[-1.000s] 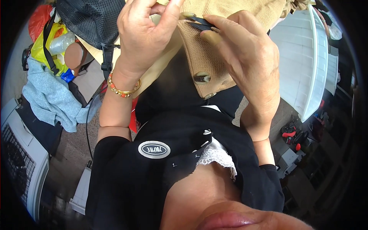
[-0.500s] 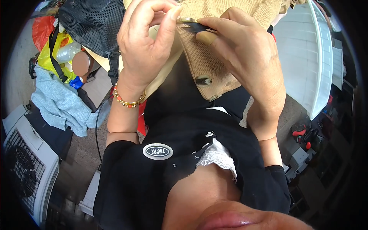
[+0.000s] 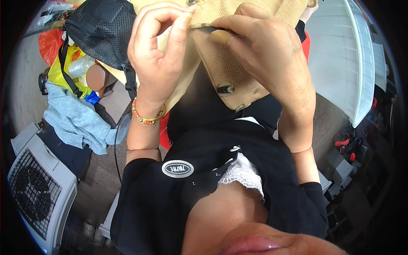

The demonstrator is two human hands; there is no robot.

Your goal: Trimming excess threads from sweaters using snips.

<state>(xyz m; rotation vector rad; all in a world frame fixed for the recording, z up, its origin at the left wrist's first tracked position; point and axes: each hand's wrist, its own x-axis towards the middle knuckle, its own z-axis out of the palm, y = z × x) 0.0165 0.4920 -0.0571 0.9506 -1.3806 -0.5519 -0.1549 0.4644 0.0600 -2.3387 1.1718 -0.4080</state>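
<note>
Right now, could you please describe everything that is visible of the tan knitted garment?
The tan knitted garment has a coarse, even texture. A straight edge runs down to a corner over the person's black clothing. Near that corner sits a dark-and-pale button; a second button shows almost edge-on at the tip. The upper part spreads beyond the picture's top. The right hand covers some of it; whether the left hand touches it is unclear.

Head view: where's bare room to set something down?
Bare floor shows left of the blue garment, and between the right forearm and the white tub. Crowded: upper left, with mesh bag, yellow bag and brown-topped container, and where the right hand covers the tan knit.
</note>
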